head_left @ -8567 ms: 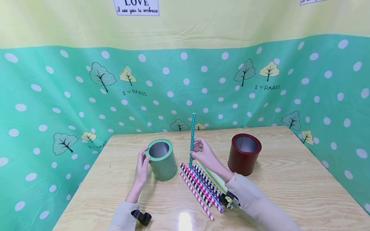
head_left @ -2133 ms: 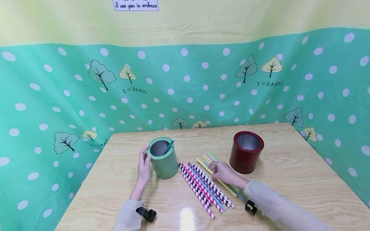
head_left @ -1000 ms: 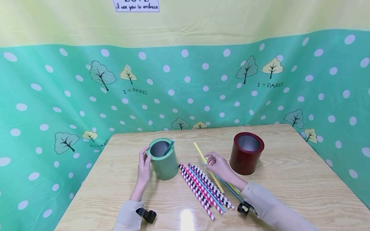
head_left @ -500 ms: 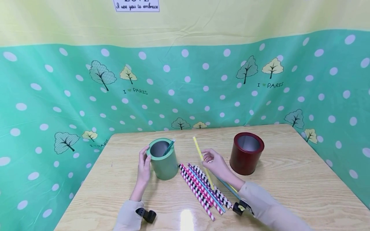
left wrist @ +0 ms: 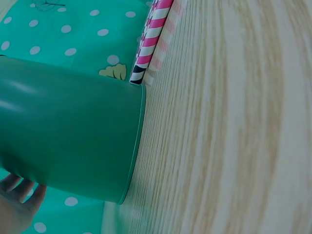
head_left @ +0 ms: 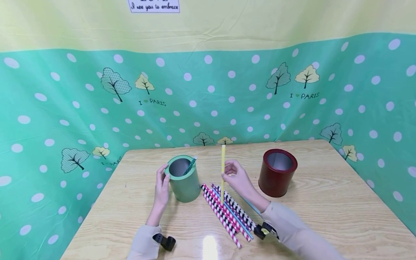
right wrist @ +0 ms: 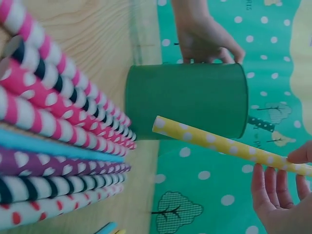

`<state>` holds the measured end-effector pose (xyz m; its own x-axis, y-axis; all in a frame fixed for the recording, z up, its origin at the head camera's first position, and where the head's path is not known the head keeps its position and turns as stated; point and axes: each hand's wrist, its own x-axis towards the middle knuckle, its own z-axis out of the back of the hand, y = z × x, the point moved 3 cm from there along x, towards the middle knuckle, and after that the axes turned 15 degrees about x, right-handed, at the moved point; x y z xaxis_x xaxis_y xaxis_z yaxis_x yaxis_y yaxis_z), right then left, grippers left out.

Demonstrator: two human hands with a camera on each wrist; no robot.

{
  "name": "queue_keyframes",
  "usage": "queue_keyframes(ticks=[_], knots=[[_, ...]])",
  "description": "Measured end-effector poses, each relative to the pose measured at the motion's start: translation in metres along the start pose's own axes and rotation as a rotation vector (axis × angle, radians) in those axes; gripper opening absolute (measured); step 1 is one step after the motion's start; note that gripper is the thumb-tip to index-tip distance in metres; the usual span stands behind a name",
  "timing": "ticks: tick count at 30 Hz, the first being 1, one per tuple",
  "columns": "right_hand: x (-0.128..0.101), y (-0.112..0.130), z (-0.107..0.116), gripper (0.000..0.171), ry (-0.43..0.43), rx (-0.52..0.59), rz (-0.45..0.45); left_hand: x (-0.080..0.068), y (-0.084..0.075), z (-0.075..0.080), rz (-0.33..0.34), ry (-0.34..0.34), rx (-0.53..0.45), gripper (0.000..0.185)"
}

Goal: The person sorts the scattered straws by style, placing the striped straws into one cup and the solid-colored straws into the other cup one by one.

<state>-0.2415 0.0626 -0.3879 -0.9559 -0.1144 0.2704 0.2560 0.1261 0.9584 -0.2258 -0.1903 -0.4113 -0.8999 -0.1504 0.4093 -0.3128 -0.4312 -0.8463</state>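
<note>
My right hand (head_left: pixel 234 177) pinches a yellow straw (head_left: pixel 222 169) upright above the striped straws (head_left: pixel 227 213) (red can (head_left: pixel 277 172) beside), left hand (head_left: pixel 161 187) gripping the green can (head_left: pixel 182 178).

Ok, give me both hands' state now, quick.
Left hand: rests against the green can, fingers curved round its side.
Right hand: pinches the yellow straw, held upright.
</note>
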Motion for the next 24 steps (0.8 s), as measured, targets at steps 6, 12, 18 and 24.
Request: queue_keyframes(ticks=[6, 12, 18, 24], knots=[[0.005, 0.011, -0.007, 0.025, -0.007, 0.104, 0.009, 0.000, 0.000, 0.000, 0.004, 0.000, -0.002, 0.038], [0.009, 0.026, -0.013, 0.024, -0.018, 0.184, 0.005, 0.000, 0.000, -0.001, 0.015, 0.000, 0.000, 0.038], [0.015, 0.039, -0.019, 0.024, -0.021, 0.291, 0.007, 0.000, 0.000, -0.001, 0.011, 0.002, 0.000, 0.038], [0.019, 0.048, -0.025, 0.024, 0.013, 0.362, 0.046, -0.001, 0.000, -0.001, 0.008, 0.000, 0.008, 0.039]])
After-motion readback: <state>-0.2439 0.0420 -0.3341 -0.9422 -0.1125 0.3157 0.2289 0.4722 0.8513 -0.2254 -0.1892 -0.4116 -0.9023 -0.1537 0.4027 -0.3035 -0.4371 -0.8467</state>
